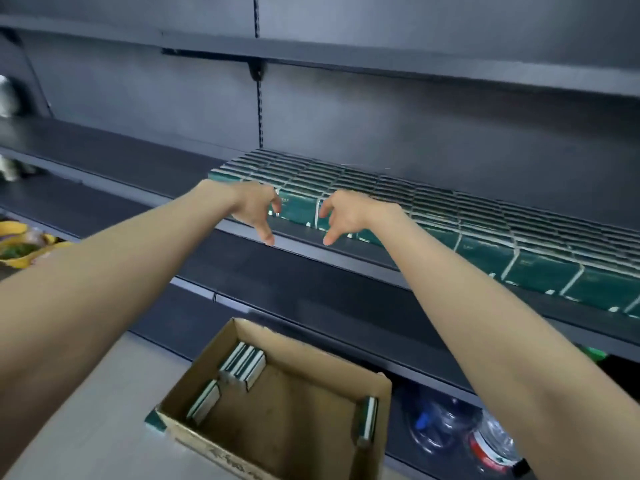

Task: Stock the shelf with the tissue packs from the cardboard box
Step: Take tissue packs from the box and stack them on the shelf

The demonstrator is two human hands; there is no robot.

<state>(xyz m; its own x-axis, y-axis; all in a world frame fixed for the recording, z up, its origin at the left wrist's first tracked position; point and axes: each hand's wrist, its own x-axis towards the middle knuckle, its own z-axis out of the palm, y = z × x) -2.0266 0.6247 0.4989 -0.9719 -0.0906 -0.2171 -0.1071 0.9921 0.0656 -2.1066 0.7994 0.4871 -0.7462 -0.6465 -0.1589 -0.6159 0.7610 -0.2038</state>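
Note:
Rows of dark green tissue packs [485, 216] stand on the grey shelf [346, 258], filling it from the middle to the right. Both my arms reach out to the front left end of those rows. My left hand [256, 209] and my right hand [343, 213] hang there with fingers loosely bent downward, holding nothing. A front pack [299, 209] shows between them; whether the fingers touch it I cannot tell. Below, the open cardboard box [311, 348] holds a few upright packs: a small group [244, 363], one at the left wall [204, 401], one at the right wall [367, 419].
The left part of the shelf is bare. Another grey shelf [346, 60] runs above, and a lower one sits behind the box. Plastic bottles [485, 441] lie at the bottom right. Yellow packages [17, 247] are at the far left. A green pack [154, 420] lies outside the box's near-left corner.

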